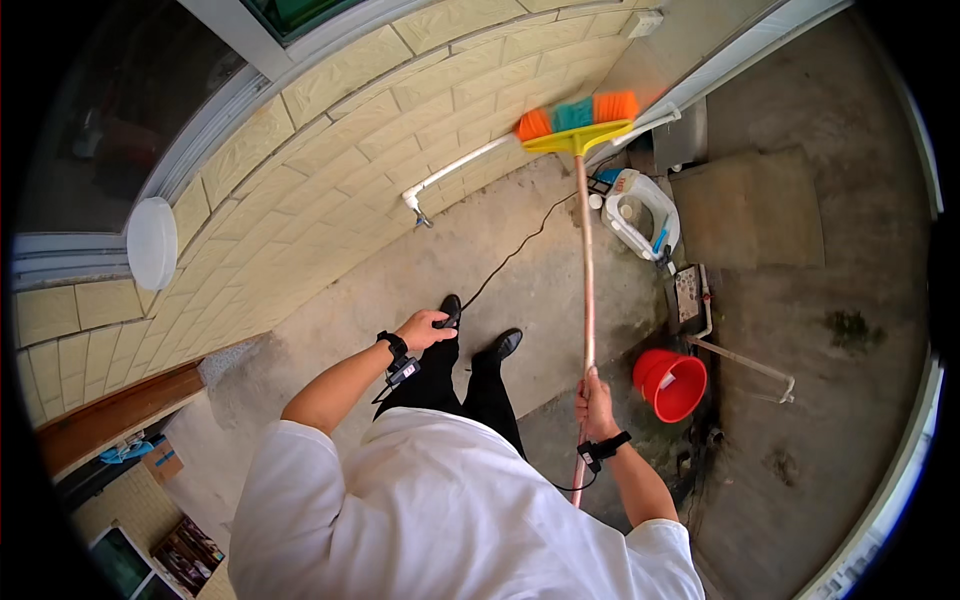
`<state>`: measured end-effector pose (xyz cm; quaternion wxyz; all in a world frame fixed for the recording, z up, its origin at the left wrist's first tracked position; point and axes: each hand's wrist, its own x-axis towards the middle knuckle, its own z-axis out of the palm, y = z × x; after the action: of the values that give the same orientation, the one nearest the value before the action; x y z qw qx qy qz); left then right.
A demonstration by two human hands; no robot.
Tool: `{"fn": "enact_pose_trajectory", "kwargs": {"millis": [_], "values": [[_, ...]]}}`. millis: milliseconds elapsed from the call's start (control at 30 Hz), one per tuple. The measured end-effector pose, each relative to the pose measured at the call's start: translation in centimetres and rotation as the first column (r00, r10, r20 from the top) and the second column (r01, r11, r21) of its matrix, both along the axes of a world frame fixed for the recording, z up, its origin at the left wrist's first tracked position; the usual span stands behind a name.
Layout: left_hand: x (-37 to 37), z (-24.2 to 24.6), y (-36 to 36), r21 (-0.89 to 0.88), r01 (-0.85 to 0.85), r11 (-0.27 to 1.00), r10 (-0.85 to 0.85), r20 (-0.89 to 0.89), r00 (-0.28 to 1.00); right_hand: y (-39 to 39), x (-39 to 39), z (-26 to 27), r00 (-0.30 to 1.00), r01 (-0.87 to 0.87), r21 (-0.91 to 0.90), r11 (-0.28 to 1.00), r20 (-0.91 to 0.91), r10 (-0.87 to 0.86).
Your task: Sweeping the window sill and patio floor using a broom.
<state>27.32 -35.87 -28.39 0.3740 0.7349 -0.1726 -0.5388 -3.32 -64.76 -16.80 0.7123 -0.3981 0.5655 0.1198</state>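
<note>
My right hand (595,405) is wrapped around the long pinkish handle (587,262) of a broom. At its far end, the yellow broom head (577,137) points its orange and teal bristles (574,114) away from me; the bristles are slightly blurred. The head overlaps the foot of the tiled wall in view, and whether it touches the wall cannot be told. My left hand (429,328) is in front of my leg and shoe, its fingers closed on the end of a black cord (517,251). That cord runs across the concrete floor towards a white plastic container (641,214).
A white pipe with a tap (421,217) sticks out along the tiled wall (420,142). To the right are a red bucket (669,385), a flat board (750,210) and a thin pipe (742,365). A white round lid-like object (152,244) sits by the window at left.
</note>
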Motion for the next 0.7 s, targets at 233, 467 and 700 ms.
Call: {"fn": "enact_pose_trajectory", "kwargs": {"millis": [233,467,700], "values": [[0.0,-0.2,2.6,-0.017,0.061,0.998,-0.06,0.077,0.995,5.7,-3.0,1.6,0.995,-0.037,0.279,0.96,-0.078,0.061],[0.5,-2.3,3.2,-0.022,0.086,0.996,-0.084,0.07,0.994,3.3,-2.1,3.4,0.987,0.147,0.09,0.985,-0.082,-0.14],[0.8,-3.1,3.7,0.019,0.096,0.995,-0.097,0.093,0.991,7.3,-1.4,4.3,0.971,-0.097,0.405,0.909,-0.162,0.175]]}}
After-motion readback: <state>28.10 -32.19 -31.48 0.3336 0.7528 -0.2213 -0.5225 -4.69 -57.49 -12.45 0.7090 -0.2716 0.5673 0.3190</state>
